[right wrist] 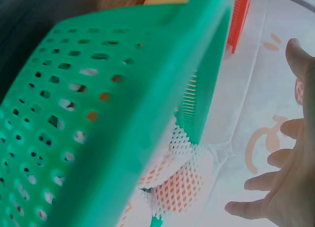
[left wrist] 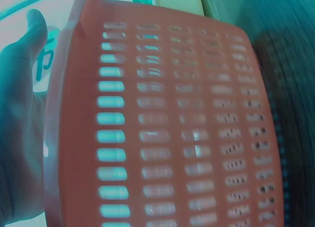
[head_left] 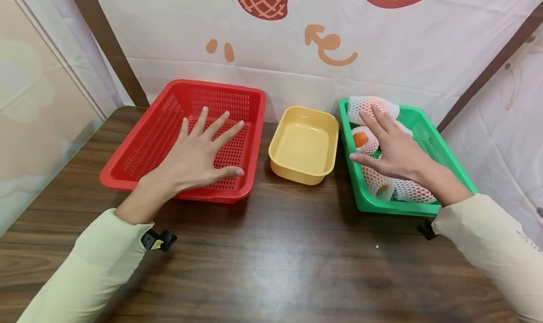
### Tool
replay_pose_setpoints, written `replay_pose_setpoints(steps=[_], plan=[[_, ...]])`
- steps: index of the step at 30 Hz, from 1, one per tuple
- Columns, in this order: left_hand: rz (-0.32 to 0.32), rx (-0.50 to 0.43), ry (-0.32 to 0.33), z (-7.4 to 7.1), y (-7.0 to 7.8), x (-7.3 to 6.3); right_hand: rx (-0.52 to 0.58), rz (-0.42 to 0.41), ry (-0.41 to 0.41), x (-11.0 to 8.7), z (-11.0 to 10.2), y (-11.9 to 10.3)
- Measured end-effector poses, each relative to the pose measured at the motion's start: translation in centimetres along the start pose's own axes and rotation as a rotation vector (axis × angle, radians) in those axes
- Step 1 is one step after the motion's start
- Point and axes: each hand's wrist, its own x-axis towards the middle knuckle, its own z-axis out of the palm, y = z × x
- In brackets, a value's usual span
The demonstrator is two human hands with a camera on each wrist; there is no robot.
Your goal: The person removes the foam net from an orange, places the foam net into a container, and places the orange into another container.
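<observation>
My left hand (head_left: 191, 158) is spread over the red basket (head_left: 259, 139), its fingers straight and holding nothing. In the left wrist view the slotted wall of that basket fills most of the picture, with the thumb beyond its rim. Over the green basket (head_left: 449, 158) my right hand (head_left: 399, 148) spreads its fingers, also holding nothing. Several fruits in white foam net sleeves lie in the green basket, among them an orange one (head_left: 360, 139) and a long-sleeved one (head_left: 369, 108) at the back. The right hand hides part of them.
Between the two baskets stands a yellow tray (head_left: 303, 146) with nothing in it. All three are on a dark wooden table (head_left: 271, 247) against a printed white cloth (head_left: 288, 78). A tiny white scrap (head_left: 377, 246) lies in front of the green basket.
</observation>
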Motion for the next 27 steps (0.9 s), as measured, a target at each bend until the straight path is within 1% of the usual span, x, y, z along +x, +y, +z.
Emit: replay_pose_setpoints(steps=[5,9,12,16,20,25,27], plan=[[0.030,-0.012,0.022,0.1,1.0,0.9,-0.007,0.015,-0.004,0.9,-0.6,1.0],[0.051,-0.021,0.030,0.4,1.5,1.3,0.005,0.051,-0.007,1.6,-0.9,2.0],[0.061,-0.023,0.038,0.7,1.8,1.3,0.016,0.076,-0.007,2.4,-1.0,3.0],[0.065,-0.028,0.054,1.1,2.1,1.1,0.033,0.104,-0.026,3.5,-0.9,4.5],[0.072,-0.037,0.050,1.5,2.4,1.2,0.052,0.127,-0.045,4.0,-0.7,5.8],[0.081,-0.042,0.057,1.5,2.8,1.5,0.051,0.113,-0.067,4.6,-1.5,6.5],[0.086,-0.043,0.067,1.5,2.9,1.5,0.055,0.100,-0.061,5.0,-1.9,6.7]])
